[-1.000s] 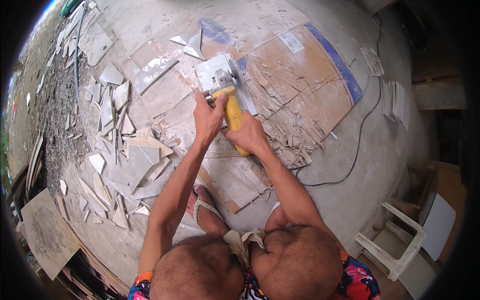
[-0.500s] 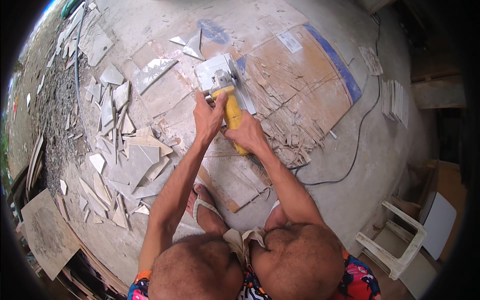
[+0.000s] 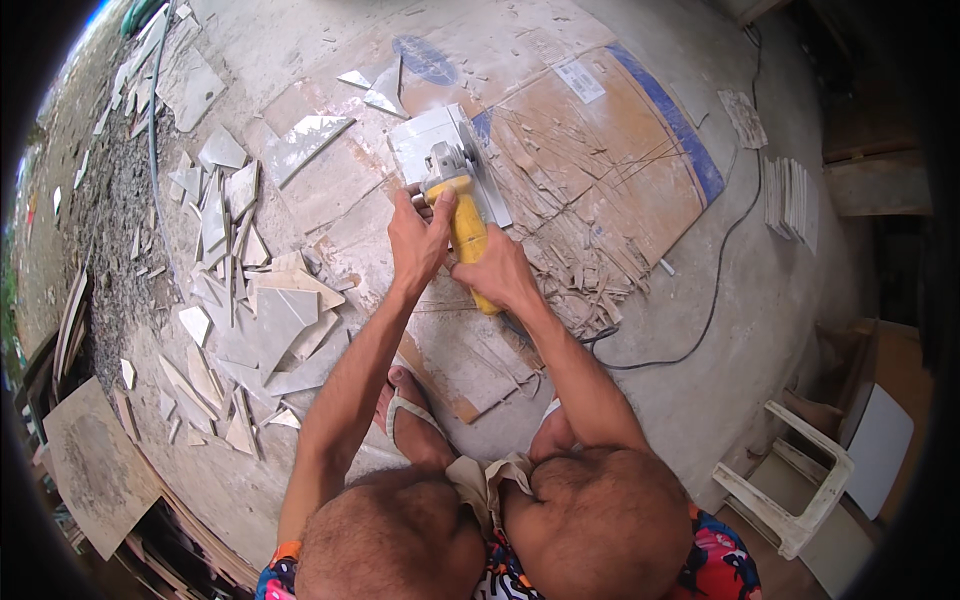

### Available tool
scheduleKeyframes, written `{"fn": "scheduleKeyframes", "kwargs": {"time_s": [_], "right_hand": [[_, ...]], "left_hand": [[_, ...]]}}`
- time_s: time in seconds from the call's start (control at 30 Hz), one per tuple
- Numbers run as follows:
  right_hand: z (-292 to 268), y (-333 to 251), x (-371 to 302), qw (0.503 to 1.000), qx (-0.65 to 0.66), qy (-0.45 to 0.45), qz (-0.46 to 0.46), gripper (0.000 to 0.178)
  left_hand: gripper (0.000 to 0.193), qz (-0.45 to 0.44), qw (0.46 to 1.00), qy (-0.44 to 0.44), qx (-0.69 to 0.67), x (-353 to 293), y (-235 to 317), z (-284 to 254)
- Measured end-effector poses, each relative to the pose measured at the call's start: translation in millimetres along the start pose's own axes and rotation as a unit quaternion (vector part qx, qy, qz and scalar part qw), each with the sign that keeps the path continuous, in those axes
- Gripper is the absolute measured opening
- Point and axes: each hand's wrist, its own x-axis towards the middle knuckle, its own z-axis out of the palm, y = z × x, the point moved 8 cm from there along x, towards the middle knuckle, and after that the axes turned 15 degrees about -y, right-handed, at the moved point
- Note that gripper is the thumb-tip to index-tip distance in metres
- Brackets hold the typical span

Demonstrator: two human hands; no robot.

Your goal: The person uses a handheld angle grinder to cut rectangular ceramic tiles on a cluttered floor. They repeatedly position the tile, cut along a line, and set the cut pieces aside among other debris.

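Observation:
A yellow angle grinder (image 3: 468,232) with a grey metal head is held between both of my hands. My left hand (image 3: 416,236) is closed at its front, near the head, with the thumb on the yellow body. Farther back, my right hand (image 3: 496,266) wraps round the body. The grinder's disc (image 3: 468,140) stands on edge at the right part of a light grey tile (image 3: 418,136), along a line that divides off a narrow strip. Whitish dust hangs round the far end of the tile. The tile lies on flattened cardboard (image 3: 610,150).
Broken tile pieces (image 3: 280,325) are heaped at the left. Thin tile slivers (image 3: 590,270) litter the cardboard to the right. A black cord (image 3: 712,310) runs across the floor at the right, near stacked tiles (image 3: 790,205). An overturned white stool (image 3: 790,490) lies at the lower right.
The grinder and both hands have shifted only very slightly. The grip on the grinder is the same, and the tile lies in nearly the same place.

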Motion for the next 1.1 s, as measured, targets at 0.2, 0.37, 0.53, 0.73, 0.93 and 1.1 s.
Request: {"fn": "scheduleKeyframes", "kwargs": {"time_s": [0.2, 0.37, 0.53, 0.73, 0.93, 1.1], "right_hand": [[5.7, 12.1, -17.0, 1.000, -0.008, 0.006, 0.005, 0.064], [7.6, 15.5, -27.2, 1.000, -0.023, 0.005, 0.007, 0.063], [5.4, 10.1, -12.6, 1.000, 0.009, 0.001, 0.006, 0.062], [7.2, 15.8, -20.6, 1.000, -0.008, 0.012, 0.001, 0.061], [12.5, 24.6, -32.5, 1.000, -0.019, -0.001, 0.011, 0.062], [8.5, 17.4, -16.9, 1.000, -0.003, 0.013, -0.010, 0.063]], "left_hand": [[0.068, 0.010, 1.000, -0.024, -0.009, -16.6, -2.3, 7.1], [0.074, 0.007, 1.000, -0.017, 0.004, -25.9, -7.4, 10.3], [0.073, 0.010, 1.000, -0.014, 0.004, -7.2, -8.8, 5.7], [0.072, 0.008, 0.999, -0.029, -0.026, -19.0, -8.4, 10.2], [0.069, 0.010, 1.000, -0.021, -0.006, -32.2, -11.4, 14.5], [0.068, 0.013, 1.000, -0.022, -0.019, -15.0, -10.0, 11.3]]}}
